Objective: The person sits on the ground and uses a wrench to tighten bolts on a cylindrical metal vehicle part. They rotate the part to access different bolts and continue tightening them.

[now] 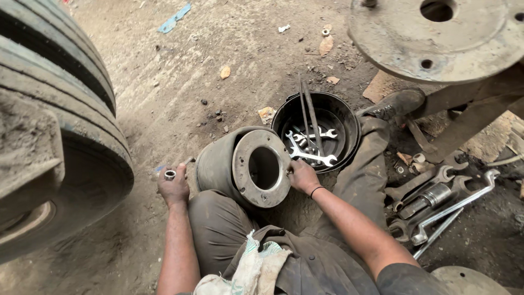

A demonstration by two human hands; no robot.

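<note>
1. Item in hand: a dusty grey rubber air-spring bellows with a round, rusted metal end plate (261,168). It lies on its side on the dirt floor (180,82), propped between my knees, plate facing me.
2. Appearance: the plate has a large central hole and small bolt holes round the rim. The rubber body behind is matt, dirt-coated and barrel-shaped; I cannot see its far end.
3. Right hand (303,176): its grip is closed on the right edge of the plate, fingers curled at the rim. What the fingertips pinch there is hidden.
4. Left hand (173,187): clenched around a small, bright metal socket-like piece (170,175), resting on the floor just left of the bellows.
5. Handling note, my judgement: I would keep the bellows wedged against the knees so it cannot roll, and steady the plate by its rim, not through the hole.
6. Just beyond, touching the right knee: a black round tub (349,117) holding open-ended chrome spanners (311,157) and thin rods.
7. Right of my leg: a pile of large wrenches and a socket tool (436,199).
8. Far left: a big ribbed lorry tyre (60,114).
9. Far right, overhead: a rusty round hub flange (436,43).
</note>
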